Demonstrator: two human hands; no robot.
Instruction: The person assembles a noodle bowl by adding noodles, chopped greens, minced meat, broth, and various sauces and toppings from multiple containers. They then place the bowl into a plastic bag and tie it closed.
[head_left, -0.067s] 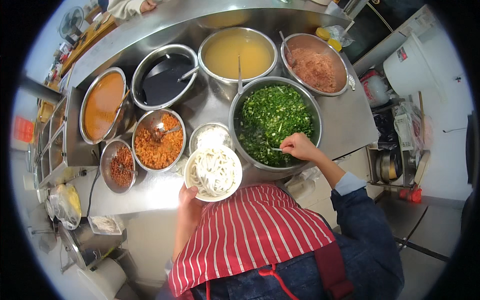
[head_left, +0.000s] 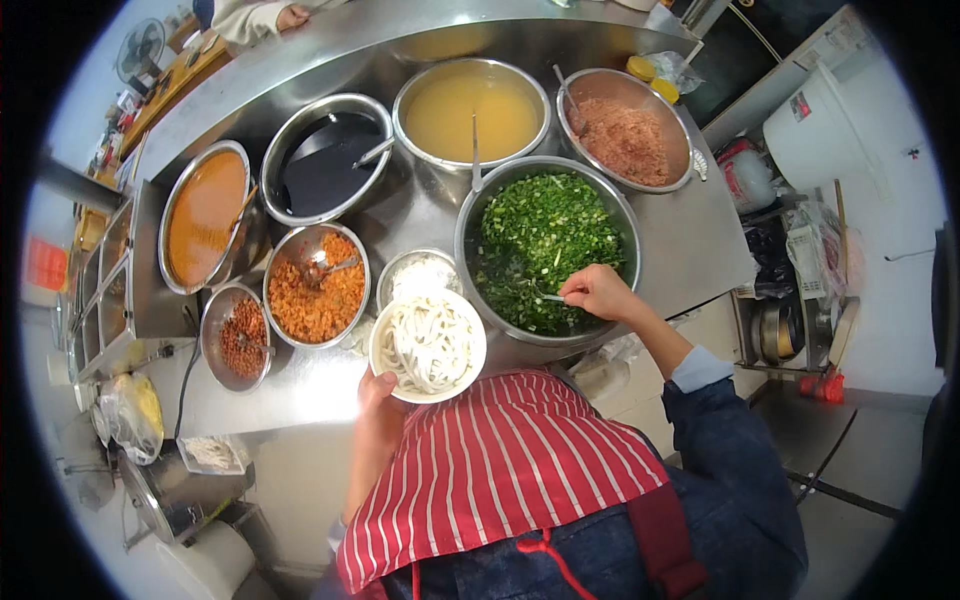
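Note:
My left hand (head_left: 379, 393) grips the near-left rim of a white bowl (head_left: 440, 396) of thick white noodles (head_left: 430, 340), held close in front of my apron. In my right hand (head_left: 598, 293) is the metal handle of a spoon (head_left: 552, 297). Its far end is sunk in chopped green onions (head_left: 555, 225), so its head is hidden. The onions fill a large steel basin (head_left: 632, 240). Just beyond the noodle bowl sits a small steel bowl of white powder (head_left: 415, 274), partly covered by it. A second metal handle (head_left: 476, 155) stands up at the basin's far-left rim.
Around the steel counter (head_left: 690, 240) stand bowls of orange sauce (head_left: 205, 215), dark liquid (head_left: 330, 165), yellowish broth (head_left: 470, 110), minced pinkish food (head_left: 625, 140), orange chopped food (head_left: 315, 300) and brown bits (head_left: 240, 338). Another person's hand (head_left: 293, 16) rests beyond the far ledge.

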